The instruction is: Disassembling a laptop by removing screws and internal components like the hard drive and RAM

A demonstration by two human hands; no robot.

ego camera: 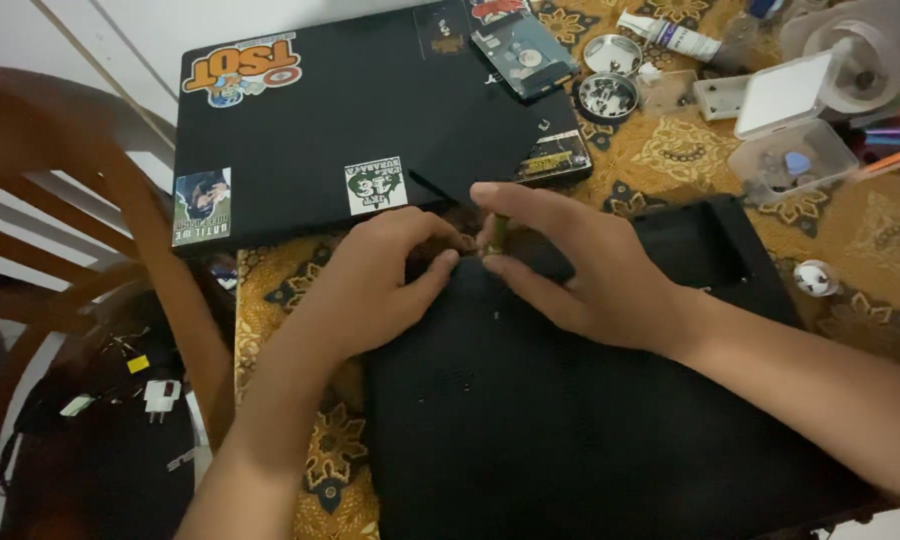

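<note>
Closest to me, the black laptop base [570, 420] lies flat on the patterned tabletop [670, 160]. At its far edge my left hand [370, 280] and right hand [580, 270] both pinch a small part [495, 238], too blurry to identify. A slipped pinch could drop it into the pattern. Beyond, the stickered laptop lid [360, 110] crowds my knuckles, and the open screw tins [610, 75] could spill if bumped.

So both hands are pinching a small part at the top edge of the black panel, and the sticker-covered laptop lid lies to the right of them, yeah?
Not quite. The sticker-covered laptop lid lies above and to the left of the hands, not to the right. The rest holds: in the head view, the left hand and the right hand meet over a small part at the top edge of the black panel.
</note>
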